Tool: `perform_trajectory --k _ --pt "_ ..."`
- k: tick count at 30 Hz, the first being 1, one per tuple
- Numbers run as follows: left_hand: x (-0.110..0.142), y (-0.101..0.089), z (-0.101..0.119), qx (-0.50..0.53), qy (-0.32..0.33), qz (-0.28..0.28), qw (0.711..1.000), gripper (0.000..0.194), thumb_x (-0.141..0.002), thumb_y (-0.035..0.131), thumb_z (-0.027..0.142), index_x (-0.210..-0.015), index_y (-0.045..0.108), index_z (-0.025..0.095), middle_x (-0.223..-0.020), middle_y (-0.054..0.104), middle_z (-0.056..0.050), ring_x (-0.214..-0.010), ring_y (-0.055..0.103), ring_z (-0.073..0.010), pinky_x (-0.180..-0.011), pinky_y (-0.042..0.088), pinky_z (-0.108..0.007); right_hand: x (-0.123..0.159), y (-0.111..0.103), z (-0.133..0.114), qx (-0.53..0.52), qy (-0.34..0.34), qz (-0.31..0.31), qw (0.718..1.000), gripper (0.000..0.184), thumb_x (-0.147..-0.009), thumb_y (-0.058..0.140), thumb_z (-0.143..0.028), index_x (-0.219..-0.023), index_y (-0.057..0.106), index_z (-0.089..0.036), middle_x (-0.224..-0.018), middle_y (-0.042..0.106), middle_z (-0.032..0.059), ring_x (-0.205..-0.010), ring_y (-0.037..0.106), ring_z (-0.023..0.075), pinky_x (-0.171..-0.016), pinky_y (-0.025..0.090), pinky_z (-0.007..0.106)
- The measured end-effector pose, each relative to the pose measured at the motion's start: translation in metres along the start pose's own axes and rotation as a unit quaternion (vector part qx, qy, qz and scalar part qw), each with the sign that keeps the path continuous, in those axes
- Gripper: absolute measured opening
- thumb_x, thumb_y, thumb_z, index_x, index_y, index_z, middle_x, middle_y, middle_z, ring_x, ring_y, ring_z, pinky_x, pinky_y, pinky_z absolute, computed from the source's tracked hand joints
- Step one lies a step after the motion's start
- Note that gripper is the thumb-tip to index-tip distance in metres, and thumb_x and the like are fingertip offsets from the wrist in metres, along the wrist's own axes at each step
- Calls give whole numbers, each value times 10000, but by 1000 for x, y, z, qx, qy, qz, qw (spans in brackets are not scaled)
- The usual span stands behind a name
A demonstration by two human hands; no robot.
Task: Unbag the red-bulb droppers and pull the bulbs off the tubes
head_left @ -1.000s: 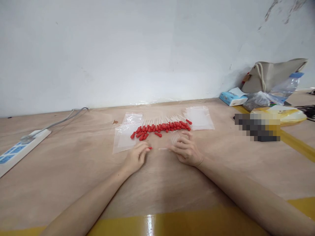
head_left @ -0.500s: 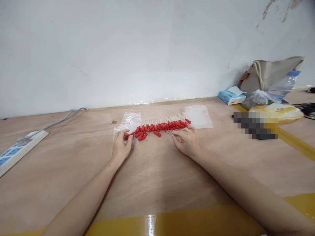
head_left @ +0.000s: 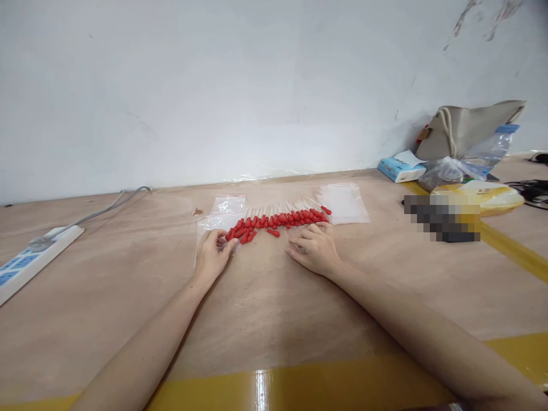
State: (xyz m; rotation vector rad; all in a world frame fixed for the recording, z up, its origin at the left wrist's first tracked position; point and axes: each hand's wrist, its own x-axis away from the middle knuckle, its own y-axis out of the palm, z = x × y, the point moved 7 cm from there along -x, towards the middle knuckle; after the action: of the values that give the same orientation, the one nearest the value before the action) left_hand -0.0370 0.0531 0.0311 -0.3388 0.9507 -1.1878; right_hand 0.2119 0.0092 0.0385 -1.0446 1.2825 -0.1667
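Observation:
My left hand (head_left: 213, 251) is at the left end of a pile of red rubber dropper bulbs (head_left: 250, 235). Its thumb and fingers are apart, and the fingertips touch the outermost bulbs. Right of the middle, my right hand (head_left: 315, 248) reaches over several clear thin tubes (head_left: 293, 233), which it partly covers. Thumb and index finger are slightly apart there, with no tube plainly gripped. Behind the loose bulbs lies a row of droppers (head_left: 282, 218), red bulbs toward me and pale stems pointing to the wall. One loose bulb (head_left: 273, 233) lies between my hands.
Clear zip bags (head_left: 346, 204) lie right of the row, with more bags (head_left: 229, 204) on the left. A power strip (head_left: 40, 260) sits far left. On the right are a tissue pack (head_left: 400, 169), a beige bag (head_left: 475, 128), a plastic bottle (head_left: 505, 145) and a yellow-white packet (head_left: 479, 197).
My left hand has moved left and away from me, from holding a small red bulb to the bulb pile. The right hand has shifted slightly over the clear tubes.

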Motion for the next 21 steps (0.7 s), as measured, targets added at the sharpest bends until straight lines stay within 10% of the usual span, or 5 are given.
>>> perform_trajectory --k 9,21 --pt "-18 -5 -3 -63 -27 14 998 300 -717 533 447 -858 611 194 -860 586 -58 -761 556 -188 -639 443 -290 0 2 4 -10 29 -19 999 217 -779 551 -402 -768 676 -225 -633 592 4 -718 472 145 -825 239 363" --pt "-62 27 7 -157 -126 -126 971 253 -621 597 462 -634 636 212 -680 633 -63 -732 584 -244 -635 410 -326 4 -7 14 -13 79 42 996 164 -798 529 -296 -743 666 -226 -644 594 -6 -703 472 128 -832 238 341"
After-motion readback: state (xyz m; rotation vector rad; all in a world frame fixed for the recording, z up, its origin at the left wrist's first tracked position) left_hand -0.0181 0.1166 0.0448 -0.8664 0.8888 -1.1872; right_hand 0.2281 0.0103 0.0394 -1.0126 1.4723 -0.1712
